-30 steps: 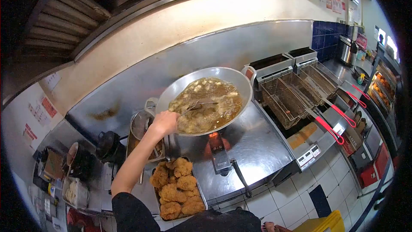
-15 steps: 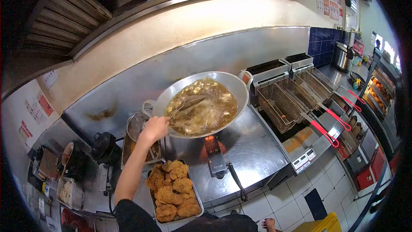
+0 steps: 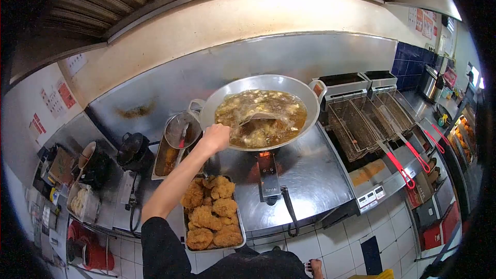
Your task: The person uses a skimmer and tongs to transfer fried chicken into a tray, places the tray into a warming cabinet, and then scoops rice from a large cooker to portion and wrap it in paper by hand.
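My left hand (image 3: 216, 138) is closed around the handle of a metal spatula (image 3: 261, 117), at the left rim of a large wok (image 3: 209, 111). The spatula's broad blade is partly under bubbling, foaming oil (image 3: 268, 134), where pale pieces float. Low in the view, beside my body, my right hand (image 3: 314, 266) hangs with its fingers curled, and no object shows in it. Below my left forearm stands a metal tray (image 3: 214, 248) piled with browned, breaded fried chicken (image 3: 209, 217).
Left of the wok, a round strainer (image 3: 177, 126) rests over a rectangular pan (image 3: 161, 168). A burner control with a black handle (image 3: 290, 212) projects in front. Red-handled fryer baskets (image 3: 349, 126) stand to the right. A black pot (image 3: 135, 147) sits at the left.
My left hand has moved the spatula across the oil, turning its blade. The camera view has shifted, so the wok appears farther right and slightly higher.
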Demonstrator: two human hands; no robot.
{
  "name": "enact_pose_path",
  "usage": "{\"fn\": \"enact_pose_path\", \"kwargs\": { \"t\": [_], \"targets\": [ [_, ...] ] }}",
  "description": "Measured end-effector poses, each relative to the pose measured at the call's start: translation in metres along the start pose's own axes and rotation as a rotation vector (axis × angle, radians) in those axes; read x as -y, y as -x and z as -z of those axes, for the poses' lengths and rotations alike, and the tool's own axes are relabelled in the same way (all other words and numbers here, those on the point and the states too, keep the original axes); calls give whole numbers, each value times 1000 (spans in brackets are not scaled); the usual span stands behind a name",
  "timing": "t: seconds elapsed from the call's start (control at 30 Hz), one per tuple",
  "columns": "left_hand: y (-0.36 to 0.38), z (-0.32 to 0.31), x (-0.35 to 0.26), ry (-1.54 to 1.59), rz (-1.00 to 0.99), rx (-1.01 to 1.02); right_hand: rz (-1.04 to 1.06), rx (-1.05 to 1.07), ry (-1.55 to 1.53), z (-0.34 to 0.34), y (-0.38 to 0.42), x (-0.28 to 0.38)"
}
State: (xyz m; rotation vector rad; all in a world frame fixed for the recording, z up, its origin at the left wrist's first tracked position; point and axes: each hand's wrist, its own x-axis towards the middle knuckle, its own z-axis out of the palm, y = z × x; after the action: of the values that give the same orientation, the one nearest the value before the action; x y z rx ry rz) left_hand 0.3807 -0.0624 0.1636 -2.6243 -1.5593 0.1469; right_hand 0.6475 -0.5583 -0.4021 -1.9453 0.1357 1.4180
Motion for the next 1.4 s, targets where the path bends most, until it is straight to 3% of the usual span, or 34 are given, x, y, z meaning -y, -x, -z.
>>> {"fn": "enact_pose_path", "kwargs": {
  "t": [0.07,0.23,0.37,0.5,0.6,0.67,0.73,0.77,0.8,0.9,0.97,1.07,1.1,1.17,1.2,1.23,1.33,1.4],
  "targets": [
    [-5,-2,3,16,-9,-46,82,-49,-109,-5,0,5],
    [-29,-15,18,161,34,-199,52,-70,-74,-10,4,0],
    [-39,-26,7,65,55,-59,-67,26,11,1,-39,-39],
    [-19,-10,-1,-31,-48,-61,241,61,-110,-5,33,-28],
    [25,33,-3,38,-31,-42,254,127,-77,-4,32,-34],
    [54,52,-1,87,18,-15,209,116,-46,-7,21,-37],
    [82,52,5,192,46,-166,-140,-7,50,-12,-46,-66],
    [92,38,12,224,13,-263,-126,24,78,-9,-97,-93],
    [105,28,12,297,21,-302,-120,28,104,-6,-95,-83],
    [134,-10,-3,534,132,-253,545,-574,485,-33,-47,-25],
    [145,-31,-14,662,170,-232,732,-722,350,-65,59,70],
    [156,-62,-32,788,206,-261,994,-473,283,-96,107,149],
    [151,-97,-31,763,140,-402,1059,-364,260,-109,134,175],
    [157,-80,-37,855,203,-316,1095,-202,319,-138,134,202],
    [160,-75,-38,940,267,-231,1084,-179,320,-154,118,207],
    [158,-90,-36,986,225,-341,1093,-137,317,-172,136,221],
    [154,-106,-26,1052,228,-331,1070,-87,440,-218,134,240],
    [160,-103,-8,1070,246,-211,876,-54,421,-249,139,249]
  ]
}}
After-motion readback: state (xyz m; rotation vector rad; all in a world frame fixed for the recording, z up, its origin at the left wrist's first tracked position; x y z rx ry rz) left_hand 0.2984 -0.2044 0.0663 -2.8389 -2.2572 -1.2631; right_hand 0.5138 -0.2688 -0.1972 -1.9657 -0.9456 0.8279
